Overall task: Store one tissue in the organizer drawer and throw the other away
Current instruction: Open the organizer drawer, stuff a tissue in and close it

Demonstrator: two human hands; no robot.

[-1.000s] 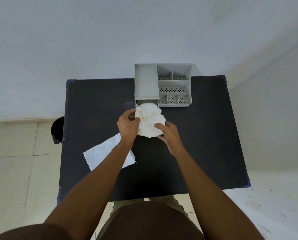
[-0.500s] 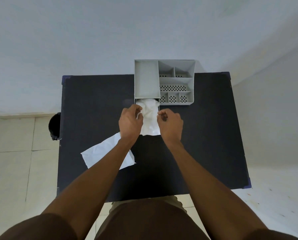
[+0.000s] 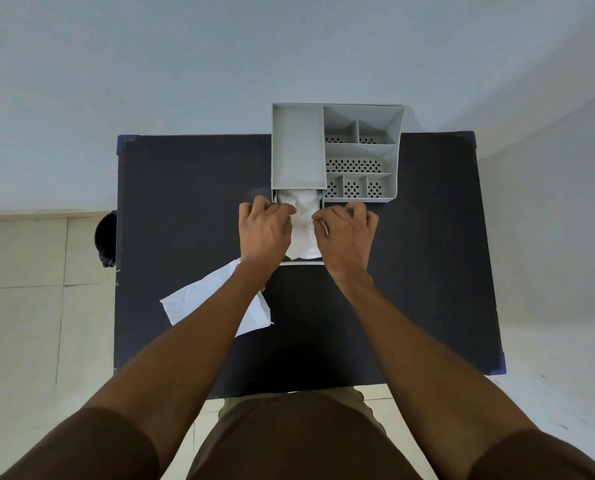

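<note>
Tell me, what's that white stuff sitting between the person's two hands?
In the head view, a crumpled tissue lies between the left hand and right hand, stuffed into the open drawer of the grey organizer.

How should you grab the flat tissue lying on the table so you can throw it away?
Probably pinch the flat tissue at its bare left corner, coming from the left with the left hand. It lies spread flat on the table, so there's no bulge to grab, and the left forearm covers its right part.
</note>
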